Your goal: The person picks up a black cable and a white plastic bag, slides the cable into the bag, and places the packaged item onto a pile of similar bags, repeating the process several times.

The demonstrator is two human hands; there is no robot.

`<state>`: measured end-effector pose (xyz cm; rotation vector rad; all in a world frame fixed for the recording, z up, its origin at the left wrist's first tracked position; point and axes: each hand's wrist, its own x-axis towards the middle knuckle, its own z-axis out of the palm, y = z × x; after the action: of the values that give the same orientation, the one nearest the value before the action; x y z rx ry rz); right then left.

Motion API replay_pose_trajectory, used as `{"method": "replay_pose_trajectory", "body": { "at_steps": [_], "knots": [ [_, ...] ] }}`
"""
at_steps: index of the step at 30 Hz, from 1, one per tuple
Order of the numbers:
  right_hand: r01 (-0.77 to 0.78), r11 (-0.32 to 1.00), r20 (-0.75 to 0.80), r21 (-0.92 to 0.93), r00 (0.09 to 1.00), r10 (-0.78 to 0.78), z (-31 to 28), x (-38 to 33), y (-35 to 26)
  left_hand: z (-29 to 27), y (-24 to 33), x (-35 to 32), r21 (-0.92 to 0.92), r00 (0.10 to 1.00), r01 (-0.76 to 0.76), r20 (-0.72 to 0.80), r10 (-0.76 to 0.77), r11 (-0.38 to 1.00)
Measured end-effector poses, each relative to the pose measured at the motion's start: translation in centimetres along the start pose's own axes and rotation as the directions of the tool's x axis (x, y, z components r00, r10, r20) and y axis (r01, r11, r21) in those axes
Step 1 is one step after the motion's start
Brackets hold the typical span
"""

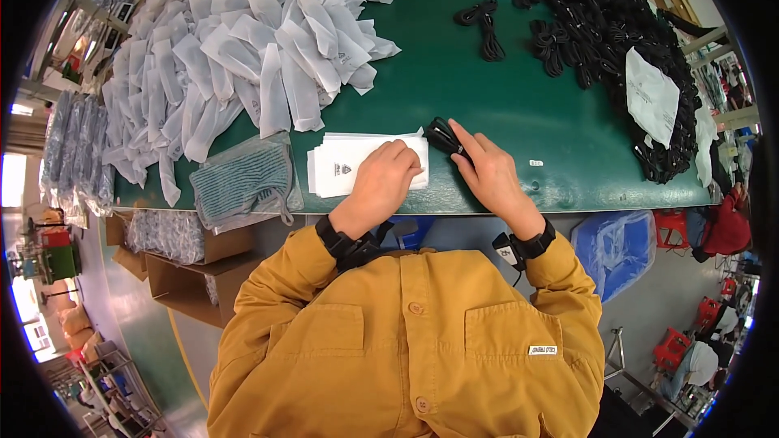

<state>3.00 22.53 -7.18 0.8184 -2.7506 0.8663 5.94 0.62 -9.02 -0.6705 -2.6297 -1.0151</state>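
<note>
Head view shows the right hand [489,173] gripping a black cable bundle [441,135] beside white bags [331,169] on the counter [552,126], the left hand [386,179] curled over them, any pinch unclear; the bundle seems light, flexible, best held mid-length, while a blue bin [642,258] holds clear plastic [610,245], a cardboard box [230,244] clear-wrapped packs [169,235].

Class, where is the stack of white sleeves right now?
In the head view, the stack lies near the front edge of the table, just left of centre, under the left hand, with striped cloth to its left, black cable to its right.
</note>
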Motion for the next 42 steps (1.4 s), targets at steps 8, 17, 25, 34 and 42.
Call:
{"method": "replay_pose_trajectory", "body": {
  "at_steps": [8, 17, 25, 34, 42],
  "knots": [
    [0.077, 0.995, -0.105, 0.065, 0.992, -0.07, -1.1, -1.5, -2.1, -0.7, 0.2, -0.1, -0.404, 0.9, 0.429, 0.118, -0.419, 0.808],
    [0.255, 0.958, -0.013, -0.131, 0.966, -0.259, -2.0, -1.4, -2.2, -1.4, 0.5, -0.1, -0.368, 0.96, 0.256, -0.009, -0.279, 0.894],
    [0.243, 0.969, 0.111, 0.033, 0.963, -0.245, -2.4, -1.1, -1.8, -1.5, 0.5, -0.6, -0.307, 0.988, 0.104, -0.081, -0.135, 0.946],
    [-0.228, 0.872, 0.347, 0.433, 0.935, 0.073, -1.8, -1.1, -1.6, -2.3, 0.6, -0.3, -0.144, 0.985, -0.157, -0.1, 0.144, 0.977],
    [-0.34, 0.62, 0.185, 0.707, 0.935, 0.301, -1.5, -1.8, 0.7, -3.0, 0.3, -1.3, -0.268, 0.941, 0.333, 0.032, -0.337, 0.904]
  ]
}}
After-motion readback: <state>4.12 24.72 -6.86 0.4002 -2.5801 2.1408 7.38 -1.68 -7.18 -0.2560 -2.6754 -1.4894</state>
